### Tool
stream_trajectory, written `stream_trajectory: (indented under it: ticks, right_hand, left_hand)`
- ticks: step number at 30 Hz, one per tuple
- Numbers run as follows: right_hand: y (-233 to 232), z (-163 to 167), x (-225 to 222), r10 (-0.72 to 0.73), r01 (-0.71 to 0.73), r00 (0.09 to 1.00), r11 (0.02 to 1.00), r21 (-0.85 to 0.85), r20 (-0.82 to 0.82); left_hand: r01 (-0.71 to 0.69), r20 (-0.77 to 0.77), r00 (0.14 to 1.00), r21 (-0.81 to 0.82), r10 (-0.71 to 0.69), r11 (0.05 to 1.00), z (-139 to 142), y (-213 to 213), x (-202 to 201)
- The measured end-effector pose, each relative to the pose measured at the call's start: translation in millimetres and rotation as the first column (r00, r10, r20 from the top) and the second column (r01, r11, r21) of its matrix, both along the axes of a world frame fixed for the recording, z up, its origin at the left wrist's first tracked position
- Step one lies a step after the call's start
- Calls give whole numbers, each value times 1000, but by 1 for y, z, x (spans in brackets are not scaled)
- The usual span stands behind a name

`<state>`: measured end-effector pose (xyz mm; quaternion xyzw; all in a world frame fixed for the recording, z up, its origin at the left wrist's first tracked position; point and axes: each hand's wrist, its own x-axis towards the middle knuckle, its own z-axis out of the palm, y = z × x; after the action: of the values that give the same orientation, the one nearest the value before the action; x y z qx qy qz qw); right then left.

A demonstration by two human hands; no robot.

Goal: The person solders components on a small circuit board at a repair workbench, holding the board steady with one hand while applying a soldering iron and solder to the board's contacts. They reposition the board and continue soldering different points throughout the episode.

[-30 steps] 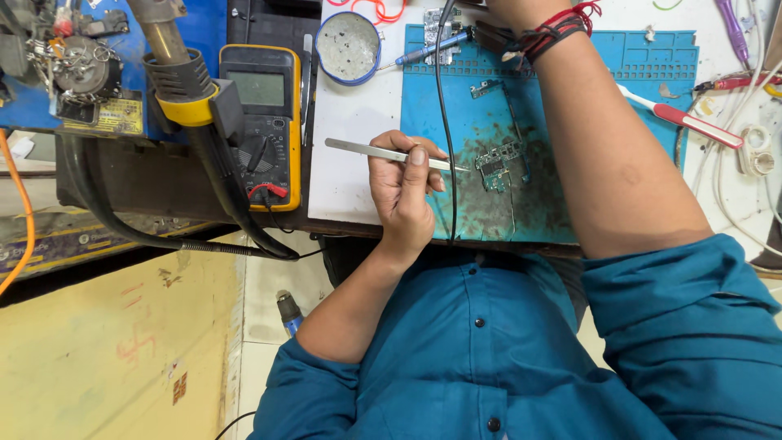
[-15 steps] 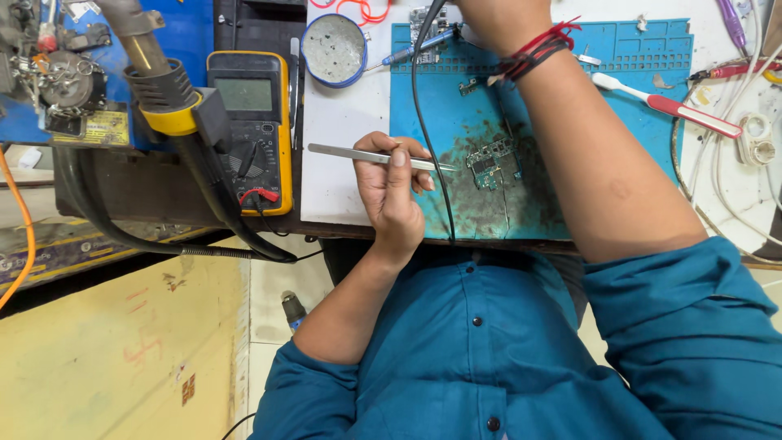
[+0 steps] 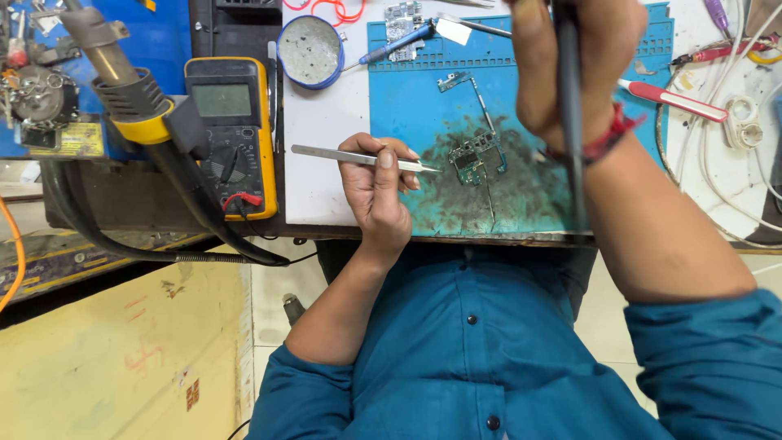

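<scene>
My left hand [image 3: 375,191] is shut on a pair of steel tweezers [image 3: 326,155], whose tips point right and end just left of a small green circuit board [image 3: 475,155]. The board lies on a stained blue work mat [image 3: 423,98]. My right hand [image 3: 570,57], with a red thread band at the wrist, is raised above the mat's far part and grips a black rod-like tool or cable [image 3: 568,106] that hangs down across the forearm. Its tip is hidden.
A yellow multimeter [image 3: 232,138] and a hot-air gun with a black hose [image 3: 114,65] sit to the left. A round tin [image 3: 310,50], a blue-handled tool [image 3: 399,42], a second small board [image 3: 404,18] and a red-handled screwdriver [image 3: 672,99] lie along the far side. White cables coil at the right.
My right hand has come back from the mat's far edge toward me, now holding the black tool above the mat. My left hand keeps the tweezers beside the board.
</scene>
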<state>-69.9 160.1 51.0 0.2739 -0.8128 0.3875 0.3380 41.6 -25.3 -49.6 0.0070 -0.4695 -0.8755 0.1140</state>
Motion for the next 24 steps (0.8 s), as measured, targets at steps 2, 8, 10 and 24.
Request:
stream_trajectory:
  ticks: [2,8,10,24]
  right_hand:
    - [8,-1,21,102,-86,989,987,-138,108]
    - [32,-23,85,100,31,924,942,-334,369]
    - [40,-32,105,38,117,876,950,-289,480]
    - [49,-47,145,-37,140,799,982,-126,600]
  left_hand:
    - [5,0,1000,-39,-5,999,3,2,-1]
    - [69,95,995,-629,-11,775,35,-3,-11]
    - [49,37,999,-843,-32,536,47,-8,-20]
    - [-284,-267,957,-942,-115,-180,50,-8,-97]
